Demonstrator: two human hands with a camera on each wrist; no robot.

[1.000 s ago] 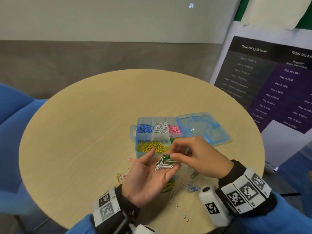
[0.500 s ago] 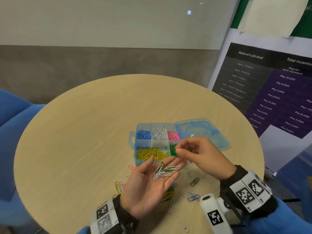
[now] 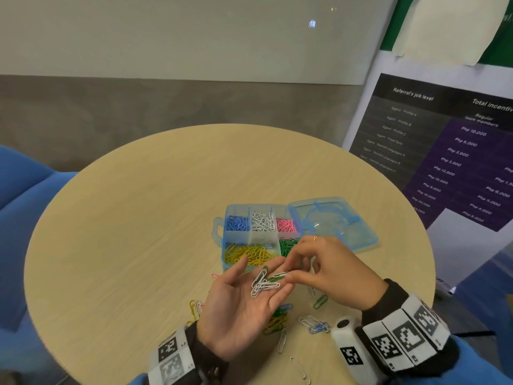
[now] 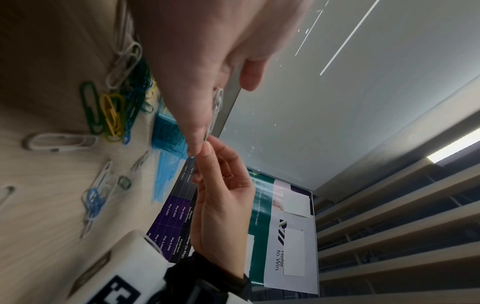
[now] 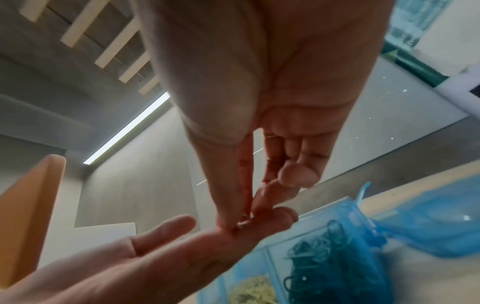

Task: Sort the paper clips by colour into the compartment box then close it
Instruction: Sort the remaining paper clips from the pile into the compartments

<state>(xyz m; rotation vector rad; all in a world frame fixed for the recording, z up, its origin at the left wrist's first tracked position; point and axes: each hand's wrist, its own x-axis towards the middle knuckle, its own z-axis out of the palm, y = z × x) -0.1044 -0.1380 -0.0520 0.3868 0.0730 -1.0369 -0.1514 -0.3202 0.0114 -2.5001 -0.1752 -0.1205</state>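
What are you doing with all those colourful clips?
A person is sorting paper clips by colour into a blue compartment box on a round table. The left hand lies palm up, carrying a few white clips and a green clip. The right hand pinches at a clip on the left fingers. The box already holds blue, white, pink, yellow and green clips, its lid lies open, and loose clips wait on the table.

Round wooden table (image 3: 138, 218), blue chair (image 3: 19, 195), pale wall (image 3: 166, 37).
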